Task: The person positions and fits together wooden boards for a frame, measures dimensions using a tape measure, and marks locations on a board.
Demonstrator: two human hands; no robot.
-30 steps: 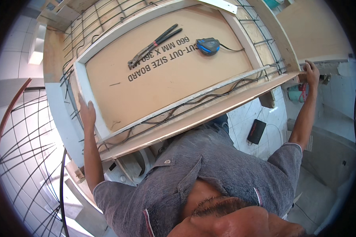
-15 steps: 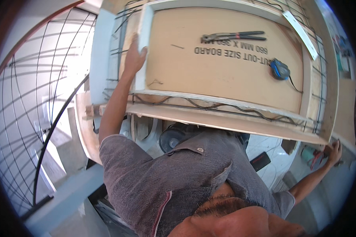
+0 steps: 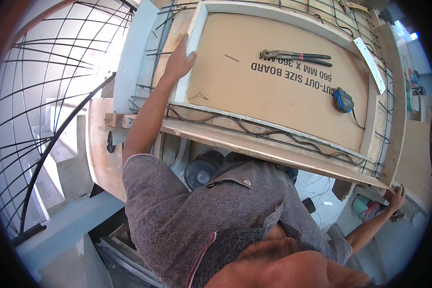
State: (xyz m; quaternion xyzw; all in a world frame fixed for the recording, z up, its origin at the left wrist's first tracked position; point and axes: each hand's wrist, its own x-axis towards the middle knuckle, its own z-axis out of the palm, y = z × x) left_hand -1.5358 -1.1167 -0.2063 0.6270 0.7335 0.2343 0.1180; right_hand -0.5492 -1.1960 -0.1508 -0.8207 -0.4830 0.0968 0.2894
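My left hand (image 3: pixel 179 65) lies along the left rail of the white wooden frame (image 3: pixel 197 36), fingers stretched out and thumb apart. At the near right corner, my right hand (image 3: pixel 396 198) has its fingers curled on the end of the long wooden side board (image 3: pixel 273 154). Inside the frame is a tan printed board (image 3: pixel 273 108). On it lie pincers (image 3: pixel 297 56) with dark handles and a blue and black tape measure (image 3: pixel 342 100). A small nail-like piece (image 3: pixel 232 58) and a bit of bent wire (image 3: pixel 198 96) rest there too.
Dark steel bars (image 3: pixel 254 132) run around the white frame within the wooden formwork. A pale strip with holes (image 3: pixel 369 65) lies across the right side. A black bar grid (image 3: pixel 43 91) stands at left, and a black bucket (image 3: pixel 201 170) sits below the near side board.
The view has shifted, so the formwork appears slightly lower and tilted. Both hands keep their places on the frame and the corner. The pincers and tape measure lie as before.
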